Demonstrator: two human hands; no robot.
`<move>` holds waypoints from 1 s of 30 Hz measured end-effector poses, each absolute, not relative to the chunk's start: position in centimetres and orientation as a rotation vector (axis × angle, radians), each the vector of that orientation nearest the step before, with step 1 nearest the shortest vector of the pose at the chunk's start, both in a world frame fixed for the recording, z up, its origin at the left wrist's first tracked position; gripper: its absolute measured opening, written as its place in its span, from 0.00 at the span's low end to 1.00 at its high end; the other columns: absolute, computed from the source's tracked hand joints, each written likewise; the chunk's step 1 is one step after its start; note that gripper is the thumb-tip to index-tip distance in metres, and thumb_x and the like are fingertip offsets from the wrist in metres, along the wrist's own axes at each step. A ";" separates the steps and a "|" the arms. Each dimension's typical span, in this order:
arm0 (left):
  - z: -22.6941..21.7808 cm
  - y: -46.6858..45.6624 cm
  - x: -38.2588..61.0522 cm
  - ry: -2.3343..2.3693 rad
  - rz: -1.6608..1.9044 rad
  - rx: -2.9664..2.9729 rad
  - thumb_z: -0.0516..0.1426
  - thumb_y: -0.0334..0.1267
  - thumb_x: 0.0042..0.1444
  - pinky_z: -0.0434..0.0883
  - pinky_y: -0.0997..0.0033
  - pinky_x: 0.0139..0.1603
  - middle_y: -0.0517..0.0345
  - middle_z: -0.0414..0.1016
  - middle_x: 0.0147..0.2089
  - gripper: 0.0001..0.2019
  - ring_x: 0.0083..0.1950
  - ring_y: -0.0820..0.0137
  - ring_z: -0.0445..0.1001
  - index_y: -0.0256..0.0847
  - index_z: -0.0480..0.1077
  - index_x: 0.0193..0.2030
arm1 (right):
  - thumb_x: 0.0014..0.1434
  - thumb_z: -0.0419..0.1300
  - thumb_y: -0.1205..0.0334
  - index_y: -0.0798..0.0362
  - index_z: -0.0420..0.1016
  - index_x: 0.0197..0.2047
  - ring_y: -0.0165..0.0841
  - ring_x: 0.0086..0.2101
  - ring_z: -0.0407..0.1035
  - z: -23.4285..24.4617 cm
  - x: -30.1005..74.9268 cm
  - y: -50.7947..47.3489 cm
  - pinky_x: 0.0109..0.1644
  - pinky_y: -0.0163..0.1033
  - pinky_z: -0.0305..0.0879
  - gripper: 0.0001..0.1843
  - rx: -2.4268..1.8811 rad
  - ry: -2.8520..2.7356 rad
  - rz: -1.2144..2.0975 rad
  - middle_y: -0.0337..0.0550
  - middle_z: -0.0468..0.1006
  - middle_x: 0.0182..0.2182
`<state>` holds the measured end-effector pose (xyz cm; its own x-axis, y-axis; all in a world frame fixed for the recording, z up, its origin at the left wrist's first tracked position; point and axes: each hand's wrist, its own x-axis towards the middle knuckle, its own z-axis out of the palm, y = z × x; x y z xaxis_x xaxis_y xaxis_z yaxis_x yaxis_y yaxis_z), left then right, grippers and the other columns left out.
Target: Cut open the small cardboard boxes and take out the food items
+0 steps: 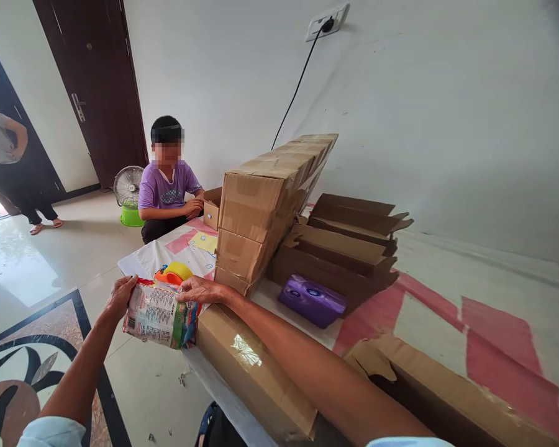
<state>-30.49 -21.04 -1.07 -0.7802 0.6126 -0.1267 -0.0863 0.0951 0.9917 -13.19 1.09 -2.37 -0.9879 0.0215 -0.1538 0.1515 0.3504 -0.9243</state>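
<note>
A printed plastic packet (156, 315), white with green, blue and red parts and dense small text, is stretched between my two hands in front of the table edge. My left hand (121, 297) pinches its upper left corner. With closed fingers my right hand (199, 290) grips the upper right side. Just behind the packet lies an orange tape dispenser with a yellow roll (174, 272). A long closed cardboard box (256, 366), shiny tape on its top, lies under my right forearm. What is inside the packet cannot be seen.
Taped cardboard boxes (251, 202) stand stacked on the table. Open boxes (340, 254), a purple tissue pack (312, 300) and another open box (438, 385) lie to the right. A person in purple (170, 186) sits beyond, near a fan (129, 186); another person (2, 143) stands far left.
</note>
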 end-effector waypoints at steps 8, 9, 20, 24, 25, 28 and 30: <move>0.5 -20.5 -30.3 1.791 1.735 0.587 0.74 0.63 0.39 0.67 0.74 0.21 0.59 0.76 0.23 0.30 0.21 0.71 0.73 0.40 0.68 0.26 | 0.49 0.78 0.45 0.58 0.80 0.34 0.32 0.32 0.70 -1.5 -12.8 0.7 0.36 0.36 0.64 0.24 0.199 2.449 -1.831 0.41 0.79 0.30; 0.7 -20.5 -30.3 1.782 1.729 0.601 0.74 0.63 0.39 0.66 0.75 0.21 0.59 0.77 0.23 0.30 0.21 0.71 0.72 0.40 0.68 0.25 | 0.48 0.78 0.45 0.58 0.80 0.34 0.32 0.32 0.70 -1.4 -12.7 0.7 0.36 0.36 0.64 0.25 0.205 2.449 -1.843 0.41 0.79 0.30; 2.0 -19.0 -30.5 1.758 1.653 0.632 0.77 0.56 0.34 0.68 0.74 0.20 0.58 0.76 0.21 0.27 0.20 0.72 0.71 0.39 0.71 0.23 | 0.56 0.74 0.47 0.56 0.79 0.33 0.30 0.30 0.68 -0.9 -13.0 0.6 0.33 0.34 0.61 0.19 0.487 2.593 -1.869 0.39 0.78 0.28; 1.8 -18.0 -30.2 1.752 1.654 0.598 0.76 0.54 0.35 0.67 0.73 0.19 0.58 0.75 0.20 0.26 0.19 0.72 0.70 0.40 0.68 0.21 | 0.59 0.70 0.55 0.54 0.77 0.32 0.32 0.32 0.70 -1.1 -12.9 1.2 0.33 0.34 0.61 0.12 0.720 2.715 -1.812 0.39 0.78 0.28; 1.8 -17.9 -30.1 1.754 1.667 0.589 0.76 0.54 0.36 0.67 0.73 0.19 0.59 0.74 0.20 0.26 0.19 0.72 0.70 0.41 0.68 0.21 | 0.58 0.70 0.57 0.54 0.77 0.32 0.33 0.32 0.71 -1.0 -12.8 1.4 0.33 0.34 0.61 0.11 0.752 2.737 -1.793 0.40 0.78 0.28; 2.2 -18.1 -29.6 1.756 1.726 0.583 0.76 0.54 0.37 0.66 0.74 0.19 0.60 0.72 0.19 0.26 0.18 0.72 0.69 0.41 0.65 0.20 | 0.60 0.68 0.57 0.55 0.77 0.32 0.34 0.33 0.72 -0.3 -12.1 1.5 0.34 0.35 0.63 0.11 0.746 2.755 -1.767 0.41 0.79 0.29; 3.1 -18.8 -29.4 1.760 1.769 0.590 0.76 0.54 0.36 0.66 0.74 0.19 0.61 0.72 0.19 0.26 0.18 0.73 0.69 0.41 0.66 0.21 | 0.62 0.67 0.53 0.56 0.79 0.36 0.35 0.35 0.74 0.9 -11.6 1.4 0.36 0.35 0.66 0.13 0.668 2.743 -1.789 0.42 0.81 0.32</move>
<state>-29.44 -18.79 3.10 -0.7406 0.6669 -0.0826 -0.0862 0.0277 0.9959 -11.56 1.40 0.85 -0.9010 0.4312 -0.0484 0.2180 0.3534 -0.9097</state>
